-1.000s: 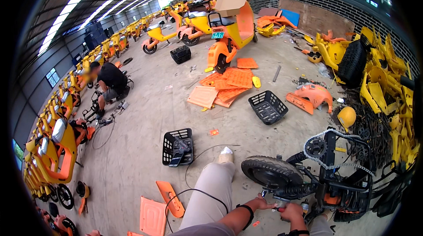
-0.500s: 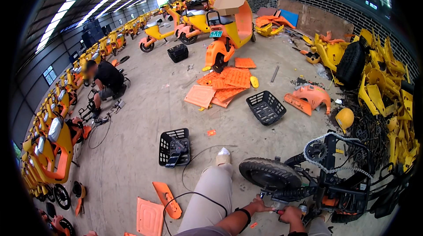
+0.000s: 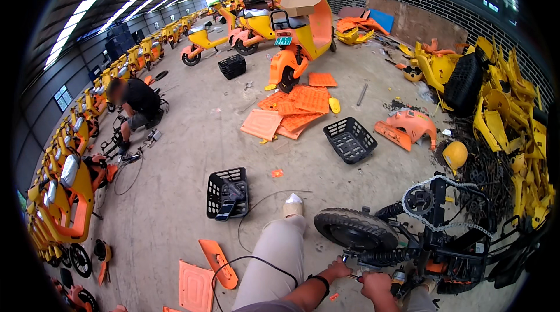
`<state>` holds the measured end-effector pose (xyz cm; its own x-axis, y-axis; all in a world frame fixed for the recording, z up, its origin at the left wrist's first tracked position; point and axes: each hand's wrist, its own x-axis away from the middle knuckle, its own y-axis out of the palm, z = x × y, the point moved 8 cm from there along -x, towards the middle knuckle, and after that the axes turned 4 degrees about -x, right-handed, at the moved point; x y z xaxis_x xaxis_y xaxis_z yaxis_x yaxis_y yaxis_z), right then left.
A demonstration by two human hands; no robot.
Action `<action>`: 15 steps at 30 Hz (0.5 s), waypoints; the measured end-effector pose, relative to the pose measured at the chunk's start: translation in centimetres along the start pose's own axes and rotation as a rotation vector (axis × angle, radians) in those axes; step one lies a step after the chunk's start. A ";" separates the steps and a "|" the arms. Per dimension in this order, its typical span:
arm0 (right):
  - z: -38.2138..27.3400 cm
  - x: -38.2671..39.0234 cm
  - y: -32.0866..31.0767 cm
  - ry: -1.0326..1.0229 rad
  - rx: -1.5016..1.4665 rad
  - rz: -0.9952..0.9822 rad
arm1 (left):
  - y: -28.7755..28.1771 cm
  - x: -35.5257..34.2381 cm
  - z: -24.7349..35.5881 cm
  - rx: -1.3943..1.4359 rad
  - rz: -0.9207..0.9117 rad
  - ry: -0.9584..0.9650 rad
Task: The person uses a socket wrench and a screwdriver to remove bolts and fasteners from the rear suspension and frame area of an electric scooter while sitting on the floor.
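Observation:
The frame of a stripped scooter (image 3: 434,230) lies on its side at lower right, with a black-tyred wheel (image 3: 356,230) and a loose chain (image 3: 406,207). At the wheel's lower side, beside a shock absorber (image 3: 388,256), my left hand (image 3: 336,269) is closed around a small metal part I cannot make out. My right hand (image 3: 376,284) is closed on a red-handled tool (image 3: 359,279); its thin metal shaft points toward my left hand. Just right of that hand is a yellow-and-black object (image 3: 399,277), partly hidden.
Black baskets (image 3: 227,193) stand on the floor, the nearest holding a power tool. Orange panels (image 3: 196,286) lie at lower left, with a cable across my leg. Yellow body parts (image 3: 496,114) are heaped at right. A person (image 3: 140,102) crouches at left beside rows of scooters.
My right hand has shifted slightly left and up, with the red-handled tool closer to the wheel. My left hand has drawn back slightly to the left. The whole view has moved a little.

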<state>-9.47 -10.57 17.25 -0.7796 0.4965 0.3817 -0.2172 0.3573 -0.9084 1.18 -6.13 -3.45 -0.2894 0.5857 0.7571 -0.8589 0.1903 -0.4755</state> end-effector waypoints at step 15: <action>5.3 -0.2 4.4 0.273 -0.090 -0.179 | 0.7 -1.8 -1.1 -0.012 0.102 0.015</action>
<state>-13.34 -13.27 12.24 -0.5447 0.6088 0.5768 -0.2741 0.5207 -0.8085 1.59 -6.22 -5.64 -0.3684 0.6144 0.6977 -0.8202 0.1385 -0.5551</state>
